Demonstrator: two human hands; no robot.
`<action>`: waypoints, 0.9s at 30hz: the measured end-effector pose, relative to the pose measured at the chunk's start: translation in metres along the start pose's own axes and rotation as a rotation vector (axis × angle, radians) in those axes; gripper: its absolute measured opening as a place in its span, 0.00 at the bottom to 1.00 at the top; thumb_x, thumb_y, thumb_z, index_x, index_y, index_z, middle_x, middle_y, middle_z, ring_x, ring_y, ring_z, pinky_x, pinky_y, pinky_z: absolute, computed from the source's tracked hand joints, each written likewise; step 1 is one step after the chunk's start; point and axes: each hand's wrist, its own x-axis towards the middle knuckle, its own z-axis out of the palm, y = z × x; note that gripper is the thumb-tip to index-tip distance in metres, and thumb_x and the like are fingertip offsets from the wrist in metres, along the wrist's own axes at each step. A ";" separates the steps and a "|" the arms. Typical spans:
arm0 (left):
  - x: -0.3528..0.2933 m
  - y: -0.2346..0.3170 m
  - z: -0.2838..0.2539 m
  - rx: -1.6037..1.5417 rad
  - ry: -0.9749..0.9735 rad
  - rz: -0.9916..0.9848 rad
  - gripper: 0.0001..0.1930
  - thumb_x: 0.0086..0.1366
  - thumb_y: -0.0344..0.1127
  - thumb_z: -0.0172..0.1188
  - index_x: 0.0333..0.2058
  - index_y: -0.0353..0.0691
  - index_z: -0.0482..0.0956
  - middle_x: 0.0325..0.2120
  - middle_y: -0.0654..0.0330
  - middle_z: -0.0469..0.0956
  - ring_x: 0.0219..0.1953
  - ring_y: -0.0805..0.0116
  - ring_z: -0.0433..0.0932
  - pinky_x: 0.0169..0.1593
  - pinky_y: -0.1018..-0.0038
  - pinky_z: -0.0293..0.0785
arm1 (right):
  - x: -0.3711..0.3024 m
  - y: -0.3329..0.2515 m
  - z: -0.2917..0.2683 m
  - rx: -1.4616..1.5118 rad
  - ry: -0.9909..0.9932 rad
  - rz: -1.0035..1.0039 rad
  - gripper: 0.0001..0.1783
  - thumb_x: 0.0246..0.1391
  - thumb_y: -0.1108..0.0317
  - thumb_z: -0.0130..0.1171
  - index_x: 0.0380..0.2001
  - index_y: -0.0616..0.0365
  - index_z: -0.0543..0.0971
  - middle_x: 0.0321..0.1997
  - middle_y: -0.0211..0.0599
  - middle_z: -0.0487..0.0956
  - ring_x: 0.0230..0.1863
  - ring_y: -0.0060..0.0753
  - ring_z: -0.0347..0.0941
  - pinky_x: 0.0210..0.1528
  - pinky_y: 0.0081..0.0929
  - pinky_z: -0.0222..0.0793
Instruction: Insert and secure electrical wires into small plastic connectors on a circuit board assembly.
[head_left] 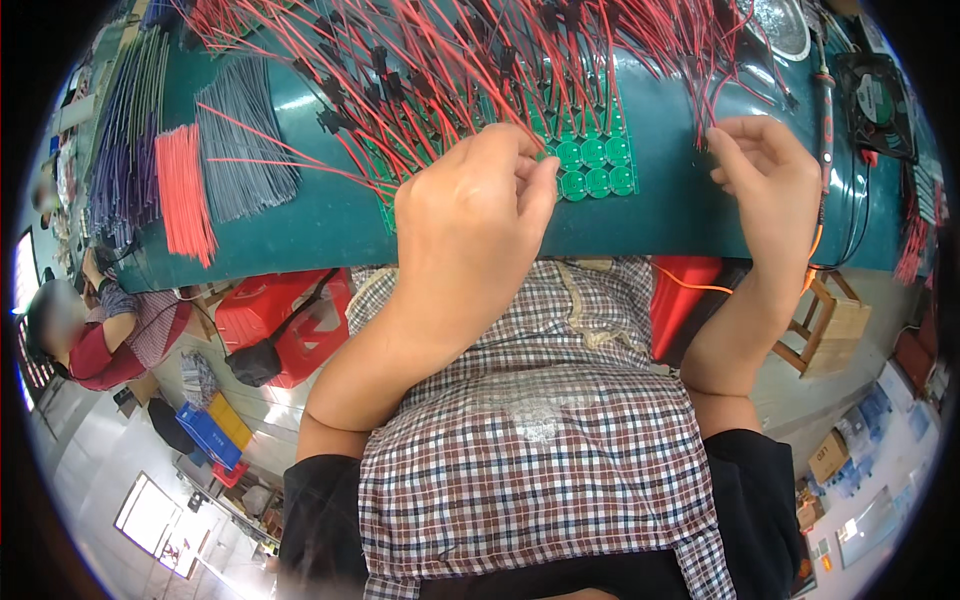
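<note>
My left hand point(470, 215) is closed over the near edge of a panel of round green circuit boards point(597, 165), thumb and forefinger pinched at the end of a red wire. The grip itself is partly hidden by the fingers. Many red wires with black connectors point(378, 62) rise from the panel and spread toward the far side. Off to the right, my right hand point(775, 180) pinches the lower ends of a few red wires point(702, 115), its other fingers curled. These wires hang from a larger red bundle point(665, 40) at the far right.
Bundles of short red wires point(185, 195), grey wires point(245, 140) and dark purple wires point(125, 130) lie on the green tabletop point(350, 240) at left. A soldering iron point(825, 120), a black fan point(875, 105) and a metal dish point(780, 28) are at right. Another person point(90, 335) sits far left.
</note>
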 end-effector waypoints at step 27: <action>-0.009 -0.101 -0.181 0.026 0.662 -0.417 0.10 0.65 0.33 0.66 0.38 0.29 0.83 0.28 0.54 0.84 0.29 0.71 0.83 0.34 0.81 0.78 | -0.026 0.010 0.076 0.287 -0.113 -0.465 0.10 0.45 0.83 0.67 0.30 0.61 0.79 0.23 0.23 0.78 0.16 0.05 0.59 0.17 0.11 0.49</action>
